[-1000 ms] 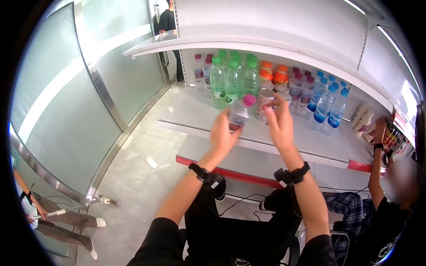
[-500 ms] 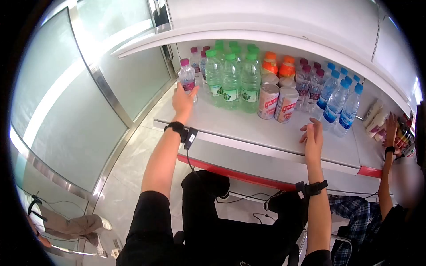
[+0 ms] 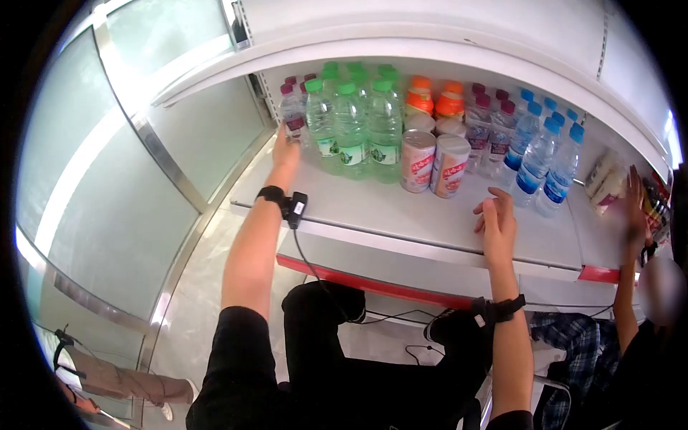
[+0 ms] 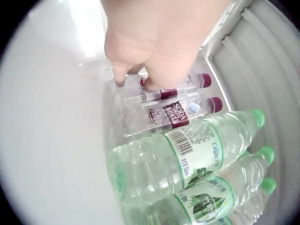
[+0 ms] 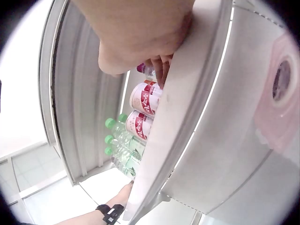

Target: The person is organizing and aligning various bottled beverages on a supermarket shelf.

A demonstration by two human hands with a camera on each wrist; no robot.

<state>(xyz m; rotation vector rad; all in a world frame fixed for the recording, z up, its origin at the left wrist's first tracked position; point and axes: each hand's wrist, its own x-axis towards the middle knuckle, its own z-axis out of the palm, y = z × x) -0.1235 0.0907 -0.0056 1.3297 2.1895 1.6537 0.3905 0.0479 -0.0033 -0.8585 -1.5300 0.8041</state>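
Note:
At the left end of the shelf, my left hand grips a small clear soda water bottle with a purple cap. The left wrist view shows thumb and fingers around this bottle, which stands beside another soda water bottle. Green-capped bottles stand in rows just to the right. My right hand is at the shelf's front edge, fingers loosely bent and holding nothing. Two pink-and-white cans are nearest to it on the left.
Orange-capped bottles stand behind the cans. Purple-capped bottles and blue-capped bottles fill the right part. An upper shelf overhangs everything. At far right another person's hand reaches over the shelf; a glass door is at left.
My left hand has carried the soda water bottle from the front middle to the shelf's left end, then farther back beside the others. My right hand has moved right and down to the shelf edge.

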